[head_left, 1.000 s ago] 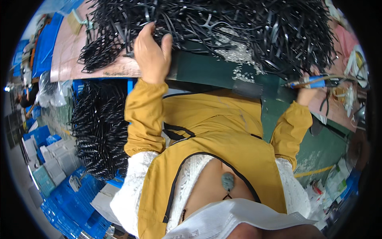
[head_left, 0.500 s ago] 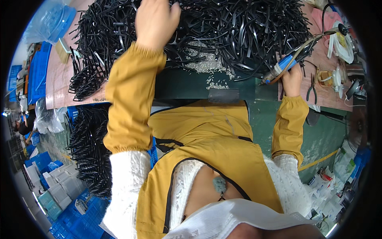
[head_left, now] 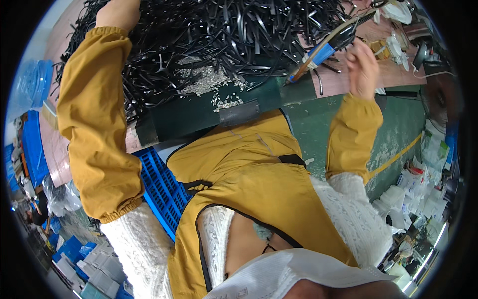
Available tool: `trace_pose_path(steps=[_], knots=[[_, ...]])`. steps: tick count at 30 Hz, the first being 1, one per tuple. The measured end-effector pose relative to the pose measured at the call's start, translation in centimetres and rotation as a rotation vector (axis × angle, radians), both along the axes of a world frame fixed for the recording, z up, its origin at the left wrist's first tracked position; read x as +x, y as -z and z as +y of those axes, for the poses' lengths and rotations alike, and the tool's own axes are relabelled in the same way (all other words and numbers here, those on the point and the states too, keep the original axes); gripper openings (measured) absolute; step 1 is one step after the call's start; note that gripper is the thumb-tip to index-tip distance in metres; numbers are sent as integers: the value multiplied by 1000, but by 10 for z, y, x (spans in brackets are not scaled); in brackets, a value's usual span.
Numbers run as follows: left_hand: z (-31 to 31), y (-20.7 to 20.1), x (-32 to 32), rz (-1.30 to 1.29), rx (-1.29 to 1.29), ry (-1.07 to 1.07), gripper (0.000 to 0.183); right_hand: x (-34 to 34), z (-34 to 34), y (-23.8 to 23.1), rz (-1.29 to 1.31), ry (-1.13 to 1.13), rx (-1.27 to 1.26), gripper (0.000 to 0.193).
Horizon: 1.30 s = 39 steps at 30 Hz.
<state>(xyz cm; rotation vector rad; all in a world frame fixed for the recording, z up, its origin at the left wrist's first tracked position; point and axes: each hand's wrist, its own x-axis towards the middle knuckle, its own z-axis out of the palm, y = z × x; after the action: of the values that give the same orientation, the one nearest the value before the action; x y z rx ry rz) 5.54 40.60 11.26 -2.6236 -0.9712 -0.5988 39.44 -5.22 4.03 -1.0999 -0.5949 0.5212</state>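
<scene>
Black strips (head_left: 244,35) look light and thin, so one alone should weigh very little. They seem stiff but a bit springy, more like hard plastic than cloth. Their smooth skin may be slippery, and the thin ones might bend or snap if pushed hard. Each would be best pinched near its middle, with finger and thumb. Since they lie crossed and tangled, it would help to pick one with a free end sticking out, and to pull gently so the others don't come along.

They lie in a big messy heap at the far side of the pink table (head_left: 338,83), and some reach over the dark green mat (head_left: 172,113). They are long, narrow and shiny, with bright white streaks where light hits them. Some are straight and some curve. Small silvery bits (head_left: 206,82) are scattered on the mat in front of the heap.

The left hand (head_left: 119,14) is over the left part of the heap. Its fingers are cut off by the top edge, so nobody can tell if they grip anything. The right hand (head_left: 362,69) is just beside a blue-handled tool (head_left: 321,54). Its fingers are loosely bent and blurry; whether they pinch something small cannot be told.
</scene>
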Motion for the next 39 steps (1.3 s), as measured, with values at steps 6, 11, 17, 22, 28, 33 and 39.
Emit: trace_pose_path(steps=[6,11,17,22,28,33,39], knots=[[-95,-42,-45,-518,-395,235,30,-79,-60,-26,-141,119,414,21],[-289,33,-51,-1285,-1221,266,41,-190,6,3,-526,-146,-129,9],[-396,152,-82,-1526,-1078,358,40,-214,32,10,-467,-379,-240,5],[-402,171,-103,-1510,-1196,403,62,-233,41,25,-509,-498,-458,9],[-407,182,-99,-1354,-1079,506,68,-252,36,52,-255,-436,-331,11],[-408,181,-98,-1332,-1045,417,61,-251,32,49,-235,-373,-378,9],[-405,180,-87,-1291,-778,440,54,-257,38,49,-430,-337,-390,10]])
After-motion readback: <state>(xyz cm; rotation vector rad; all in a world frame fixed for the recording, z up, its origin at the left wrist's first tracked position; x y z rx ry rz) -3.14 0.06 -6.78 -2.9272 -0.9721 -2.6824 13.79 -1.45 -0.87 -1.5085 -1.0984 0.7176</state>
